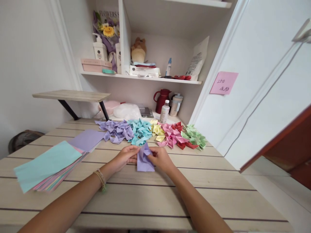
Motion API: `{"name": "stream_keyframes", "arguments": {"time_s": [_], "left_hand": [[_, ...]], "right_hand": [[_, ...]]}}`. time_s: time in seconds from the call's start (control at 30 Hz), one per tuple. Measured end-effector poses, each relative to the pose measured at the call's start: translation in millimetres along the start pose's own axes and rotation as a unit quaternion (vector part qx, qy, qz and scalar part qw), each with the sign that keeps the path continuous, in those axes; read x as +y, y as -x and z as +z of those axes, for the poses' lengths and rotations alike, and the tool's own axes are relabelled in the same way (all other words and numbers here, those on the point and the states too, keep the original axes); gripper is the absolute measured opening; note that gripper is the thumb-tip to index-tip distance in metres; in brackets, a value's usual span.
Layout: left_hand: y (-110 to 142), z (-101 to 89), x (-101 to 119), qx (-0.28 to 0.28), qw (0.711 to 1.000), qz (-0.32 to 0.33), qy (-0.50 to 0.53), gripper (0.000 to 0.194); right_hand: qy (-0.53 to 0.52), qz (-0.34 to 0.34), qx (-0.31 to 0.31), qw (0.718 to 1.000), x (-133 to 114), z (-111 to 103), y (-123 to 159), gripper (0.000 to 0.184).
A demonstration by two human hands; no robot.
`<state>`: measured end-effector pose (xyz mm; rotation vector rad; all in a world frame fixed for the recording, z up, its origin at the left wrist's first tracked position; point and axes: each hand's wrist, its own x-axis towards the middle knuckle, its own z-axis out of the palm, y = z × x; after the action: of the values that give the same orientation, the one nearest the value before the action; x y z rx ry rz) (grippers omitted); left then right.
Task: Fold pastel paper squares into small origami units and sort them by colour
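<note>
Left hand (pixel 127 156) and right hand (pixel 160 157) meet above the middle of the table (pixel 109 200), with one purple paper (pixel 145 165) between them. Thumb and fingers of the left pinch the paper near its upper left edge; those of the right pinch its right side, the fingertips partly hidden by folds. The upper part is creased and raised to a point, while the lower part hangs flat toward the near edge of the table. Bracelets (pixel 100 180) circle the left wrist.

Beyond the hands, folded pieces lie in a row grouped by colour, from left to right: a purple heap (pixel 118 132), a blue heap (pixel 141 132), a yellow heap (pixel 157 128), a pink heap (pixel 170 135) with red pieces (pixel 190 145) beside and among it, and a green heap (pixel 196 136). Left of the hands, a fanned stack (pixel 46 166) of coloured sheets bears a pale blue sheet on top; purple sheets (pixel 87 139) lie at its far end, partly overlapped by it.

Behind the row, a riser (pixel 70 94) stands at the left on dark legs. A bottle (pixel 165 112) stands upright behind the pink heap, in front of a red jug (pixel 162 101) and a lidded cup (pixel 176 105). Above them runs a shelf (pixel 160 79); on the right, a pink note (pixel 224 83) with handwriting is fixed to the white upright surface.
</note>
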<state>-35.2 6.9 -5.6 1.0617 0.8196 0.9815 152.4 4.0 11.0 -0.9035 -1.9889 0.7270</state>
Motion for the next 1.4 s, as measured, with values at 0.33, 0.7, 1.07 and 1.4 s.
{"name": "stream_keyframes", "arguments": {"time_s": [0.33, 0.7, 1.07, 1.4], "left_hand": [[1, 1.6, 1, -0.004, 0.999, -0.026, -0.027, 0.026], [-2, 0.2, -3, 0.029, 0.999, -0.023, -0.032, 0.033], [-2, -2.1, -3, 0.076, 0.994, 0.046, -0.056, 0.041], [-1, 3.0, 2, 0.091, 0.992, 0.085, -0.011, 0.030]], "right_hand": [[0.016, -0.048, 0.042, 0.998, -3, 9, 2, 0.026], [0.160, -0.036, -0.016, 0.986, -7, -2, 2, 0.037], [-0.191, 0.084, -0.102, 0.973, 10, -5, 0, 0.031], [-0.182, 0.129, 0.092, 0.970, 16, 4, -4, 0.021]]}}
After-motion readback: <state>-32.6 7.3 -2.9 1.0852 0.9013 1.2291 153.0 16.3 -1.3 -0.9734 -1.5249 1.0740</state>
